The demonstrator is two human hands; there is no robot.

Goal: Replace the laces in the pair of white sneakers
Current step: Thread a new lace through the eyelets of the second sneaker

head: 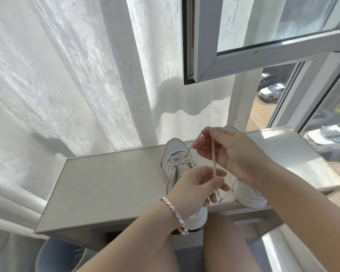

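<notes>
Left hand (196, 186) and right hand (232, 152) are both raised above the bench (106, 183), close together but not touching. Each grips the same cream lace (214, 160).

Right hand is the higher one. Its back faces the camera and its fingers curl inward, pinching the lace at the top of a bend. From that bend one strand drops straight down to the left hand. The other strand slants down and left to the eyelets of the laced sneaker (174, 152).

Left hand sits lower, wrist bent, with the thumb and fingertips closed on the vertical strand. A short tail of lace hangs below its fingers. Both forearms come in from the bottom edge of the view, and there is a metal bracelet (172, 207) on the left wrist.

The laced sneaker stands on the bench with its toe pointing away from the person; its heel is hidden behind the left hand. The second sneaker (247, 195) stands just to its right, mostly hidden by the right hand and forearm.

Bare knees show below the front edge of the bench. A sheer white curtain (67, 75) hangs behind and to the left. An open window sash (273, 54) is at upper right, with parked cars (271, 92) visible outside.
</notes>
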